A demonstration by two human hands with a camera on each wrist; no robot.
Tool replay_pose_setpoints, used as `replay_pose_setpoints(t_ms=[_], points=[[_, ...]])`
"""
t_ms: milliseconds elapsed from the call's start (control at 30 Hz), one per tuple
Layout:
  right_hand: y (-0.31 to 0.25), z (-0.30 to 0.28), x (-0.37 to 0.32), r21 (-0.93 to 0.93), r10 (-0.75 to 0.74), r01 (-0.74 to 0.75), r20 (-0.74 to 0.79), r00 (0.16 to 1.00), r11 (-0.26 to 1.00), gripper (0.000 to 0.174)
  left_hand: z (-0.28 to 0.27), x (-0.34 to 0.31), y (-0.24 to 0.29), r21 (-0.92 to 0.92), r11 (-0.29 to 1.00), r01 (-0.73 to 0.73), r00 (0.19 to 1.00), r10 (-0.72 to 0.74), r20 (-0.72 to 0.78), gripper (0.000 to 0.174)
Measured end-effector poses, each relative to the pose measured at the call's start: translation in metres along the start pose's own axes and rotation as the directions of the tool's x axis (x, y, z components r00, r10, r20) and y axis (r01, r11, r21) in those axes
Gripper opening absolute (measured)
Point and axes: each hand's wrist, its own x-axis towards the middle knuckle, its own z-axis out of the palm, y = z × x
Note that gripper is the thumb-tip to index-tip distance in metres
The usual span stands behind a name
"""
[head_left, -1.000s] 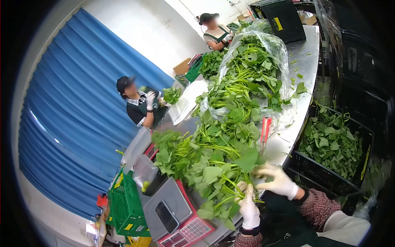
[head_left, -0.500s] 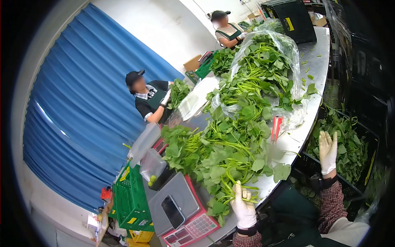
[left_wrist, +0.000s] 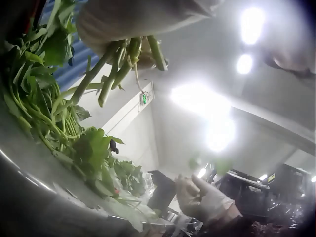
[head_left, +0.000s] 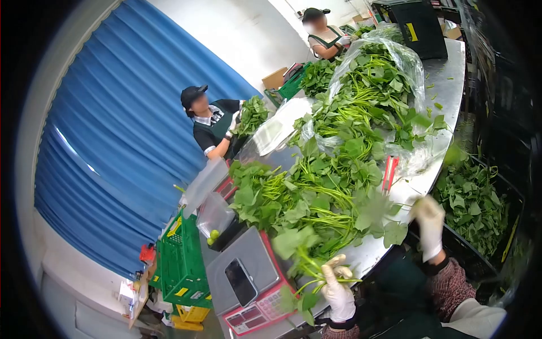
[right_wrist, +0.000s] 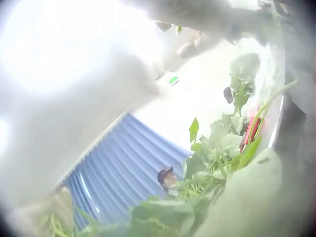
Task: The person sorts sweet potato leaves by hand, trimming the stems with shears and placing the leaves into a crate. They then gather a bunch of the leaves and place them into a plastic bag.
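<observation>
White-gloved, the left hand (head_left: pixel 339 294) grips a small bunch of leafy stems (head_left: pixel 307 265) beside the scale; in the left wrist view, cut stem ends (left_wrist: pixel 116 69) stick out below its fingers. The right hand (head_left: pixel 429 226), also gloved and blurred, is raised off the table's near edge, by the dark crate, its fingers loosely bent and nothing visible in them. Blurred green leaves (head_left: pixel 454 153) hang in the air above that crate. A long heap of leafy greens (head_left: pixel 333 186) covers the table beyond both hands.
A scale (head_left: pixel 243 271) carries a phone (head_left: pixel 241 281). A red cutter (head_left: pixel 389 174) lies near the table's edge (head_left: pixel 451 113). Greens fill a black crate (head_left: pixel 468 198) at right. Green crates (head_left: pixel 183 260) stand at left. Two people (head_left: pixel 212 127) work across the table.
The right hand has moved from the left hand out over the crate, then back toward the table edge. The left hand's bunch has come away from the heap. Blurred leaves now appear in the air.
</observation>
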Motion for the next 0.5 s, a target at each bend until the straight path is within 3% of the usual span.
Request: replay_pose_setpoints(t_ms=[33, 67, 133, 167, 200, 233, 267, 300, 333, 400, 433, 500], points=[[-0.006, 0.002, 0.019, 0.305, 0.026, 0.028, -0.171, 0.985, 0.952, 0.031, 0.005, -0.002, 0.005, -0.019, 0.999, 0.033, 0.997, -0.034, -0.075, 0.036], [-0.009, 0.005, 0.031, 0.570, 0.099, 0.110, -0.323, 0.941, 0.814, 0.041, 0.011, -0.004, 0.009, -0.043, 0.997, 0.066, 0.987, -0.071, -0.146, 0.038], [0.008, 0.009, 0.038, 0.539, 0.216, -0.094, -0.168, 0.962, 0.837, 0.055, 0.008, -0.007, 0.004, -0.088, 0.994, 0.061, 0.997, -0.065, -0.051, 0.036], [0.010, 0.016, 0.028, 0.254, 0.102, -0.096, -0.009, 0.995, 0.963, 0.052, 0.007, -0.006, 0.003, -0.126, 0.991, 0.053, 0.998, -0.048, 0.042, 0.035], [-0.003, 0.027, 0.025, 0.123, 0.116, -0.149, 0.238, 0.964, 0.981, 0.049, 0.006, -0.004, 0.003, -0.135, 0.990, 0.051, 0.998, -0.046, 0.045, 0.035], [-0.020, 0.041, 0.020, 0.000, 0.070, -0.077, 0.419, 0.905, 0.997, 0.039, 0.004, -0.003, 0.004, -0.174, 0.980, 0.094, 0.992, -0.077, 0.099, 0.032], [-0.009, 0.056, 0.025, -0.062, -0.203, 0.290, 0.576, 0.792, 0.955, 0.028, 0.001, -0.003, 0.004, -0.209, 0.968, 0.137, 0.983, -0.106, 0.153, 0.029], [-0.026, 0.070, 0.026, -0.180, -0.283, 0.527, 0.679, 0.678, 0.830, 0.021, 0.000, -0.003, 0.001, -0.181, 0.979, 0.090, 0.990, -0.069, 0.120, 0.022], [-0.030, 0.087, 0.025, -0.290, -0.296, 0.668, 0.727, 0.620, 0.686, 0.018, -0.001, -0.006, 0.003, -0.182, 0.979, 0.090, 0.991, -0.069, 0.119, 0.022], [-0.007, 0.114, 0.030, -0.177, -0.320, 0.827, 0.862, 0.392, 0.534, 0.014, 0.000, -0.013, 0.011, -0.161, 0.986, -0.031, 0.999, 0.034, 0.017, 0.021], [-0.004, 0.119, 0.027, -0.173, -0.322, 0.828, 0.864, 0.387, 0.533, 0.014, 0.000, -0.015, 0.013, -0.147, 0.985, -0.092, 0.995, 0.088, -0.036, 0.021], [-0.003, 0.129, 0.014, -0.268, -0.198, 0.956, 0.938, 0.286, 0.117, 0.013, -0.001, -0.020, 0.013, -0.099, 0.983, -0.154, 0.987, 0.150, -0.051, 0.021]])
